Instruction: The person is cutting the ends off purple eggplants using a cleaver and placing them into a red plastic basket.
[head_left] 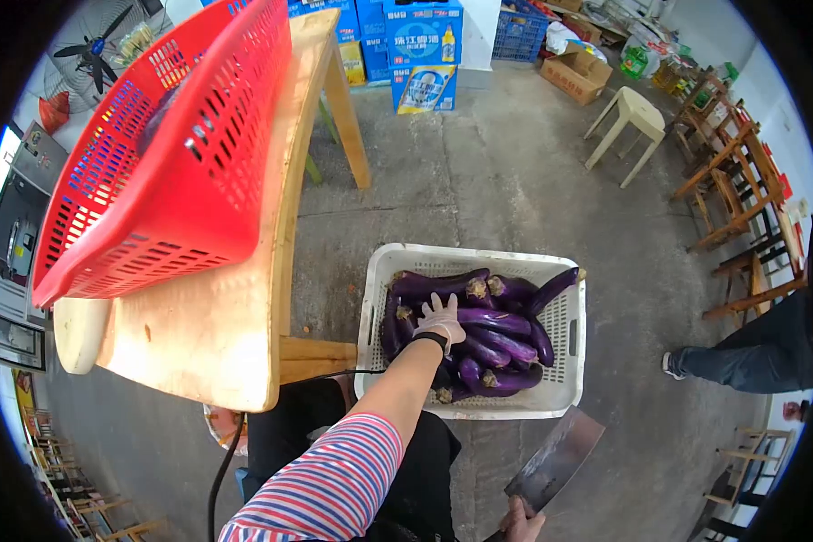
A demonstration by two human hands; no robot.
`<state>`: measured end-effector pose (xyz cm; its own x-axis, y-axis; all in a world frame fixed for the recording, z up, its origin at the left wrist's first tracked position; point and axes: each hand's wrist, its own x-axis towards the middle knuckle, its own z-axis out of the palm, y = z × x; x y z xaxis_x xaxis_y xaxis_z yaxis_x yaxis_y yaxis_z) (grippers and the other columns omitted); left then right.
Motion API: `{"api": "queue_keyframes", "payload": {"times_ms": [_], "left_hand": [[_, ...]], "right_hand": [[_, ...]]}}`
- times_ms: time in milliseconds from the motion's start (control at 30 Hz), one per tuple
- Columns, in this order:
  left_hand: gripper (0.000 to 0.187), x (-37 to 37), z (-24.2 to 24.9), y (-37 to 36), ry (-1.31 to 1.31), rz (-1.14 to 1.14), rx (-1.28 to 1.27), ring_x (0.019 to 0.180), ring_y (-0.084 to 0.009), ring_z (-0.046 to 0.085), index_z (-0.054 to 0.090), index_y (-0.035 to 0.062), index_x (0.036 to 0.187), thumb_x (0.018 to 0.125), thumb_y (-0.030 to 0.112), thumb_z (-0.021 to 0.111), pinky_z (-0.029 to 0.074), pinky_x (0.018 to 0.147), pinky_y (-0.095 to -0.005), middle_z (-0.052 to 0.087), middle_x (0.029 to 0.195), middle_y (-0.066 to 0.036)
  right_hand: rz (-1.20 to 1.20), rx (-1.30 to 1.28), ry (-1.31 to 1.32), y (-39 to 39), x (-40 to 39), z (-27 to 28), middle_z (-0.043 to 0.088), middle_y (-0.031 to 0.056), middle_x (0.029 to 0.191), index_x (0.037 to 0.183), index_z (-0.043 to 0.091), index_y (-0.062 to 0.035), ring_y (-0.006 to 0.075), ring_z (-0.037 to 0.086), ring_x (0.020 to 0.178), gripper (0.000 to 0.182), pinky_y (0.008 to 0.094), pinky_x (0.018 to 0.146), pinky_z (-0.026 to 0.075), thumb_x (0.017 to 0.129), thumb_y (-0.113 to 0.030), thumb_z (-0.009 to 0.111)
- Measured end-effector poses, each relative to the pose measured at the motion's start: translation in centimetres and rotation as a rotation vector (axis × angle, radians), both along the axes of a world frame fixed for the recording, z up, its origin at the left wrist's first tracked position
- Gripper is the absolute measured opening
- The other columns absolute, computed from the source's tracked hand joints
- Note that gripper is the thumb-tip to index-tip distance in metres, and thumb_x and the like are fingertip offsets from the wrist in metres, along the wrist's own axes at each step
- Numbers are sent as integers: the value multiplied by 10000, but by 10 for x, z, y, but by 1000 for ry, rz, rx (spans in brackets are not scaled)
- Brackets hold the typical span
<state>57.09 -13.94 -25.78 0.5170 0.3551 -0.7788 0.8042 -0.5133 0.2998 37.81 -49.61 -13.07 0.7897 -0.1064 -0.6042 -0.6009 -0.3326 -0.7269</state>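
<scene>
A white plastic basket (574, 397) on the floor holds several purple eggplants (497, 321). My left hand (440, 322), in a pale glove with a dark band at the wrist, reaches into the basket with its fingers spread, resting on or just over the eggplants at the left of the pile. Near the bottom edge, my right hand (522, 521) is closed round the handle end of a broad cleaver (556, 461). The blade points up and right, close below the basket's lower right corner.
A wooden table (199, 334) with a red basket (199, 163) stands close at the left. Blue cartons (425, 45), a cardboard box (575, 74) and a plastic stool (640, 113) are ahead. Another person's leg (732, 361) shows at right, near wooden chairs (732, 190).
</scene>
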Motion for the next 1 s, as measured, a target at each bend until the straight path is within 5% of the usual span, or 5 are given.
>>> {"api": "queue_keyframes", "payload": {"times_ms": [200, 300, 500, 933, 1000], "left_hand": [[979, 2, -49, -1, -22, -101, 23, 1463, -397, 127, 45, 198, 1556, 807, 235, 675, 295, 1143, -510, 22, 1606, -160], [855, -8, -70, -7, -118, -1, 32, 1316, -374, 435, 300, 156, 1481, 759, 243, 750, 434, 1045, -460, 343, 1440, -189], [573, -12, -72, -40, -280, -11, -81, 1156, -380, 564, 546, 28, 1202, 728, 263, 765, 470, 985, -411, 536, 1225, -244], [283, -143, 188, -74, -1286, 61, 18, 827, -393, 625, 611, 22, 867, 695, 225, 706, 511, 742, -444, 620, 898, -190], [331, -191, 235, -67, -1507, 163, -122, 753, -272, 632, 649, 22, 950, 679, 177, 760, 511, 679, -357, 609, 855, -128]], "right_hand": [[-33, -4, 89, 5, 3, 2, 427, -13, 579, 856, 610, -22, 103, 375, 428, 233, 291, 399, 280, 903, -247, 647], [-96, -13, 153, 14, 5, 13, 424, -6, 567, 857, 610, -20, 104, 376, 426, 243, 295, 396, 278, 897, -255, 654], [-22, -30, 57, 7, -3, 6, 443, -8, 549, 792, 617, -16, 101, 394, 448, 257, 297, 423, 298, 908, -244, 645], [204, 145, -280, 15, 8, 33, 441, -27, 561, 715, 597, -35, 84, 402, 477, 284, 280, 443, 299, 911, -240, 591], [212, 207, -244, 21, 6, 62, 436, -28, 558, 697, 579, -50, 80, 400, 478, 292, 276, 441, 301, 909, -249, 595]]}}
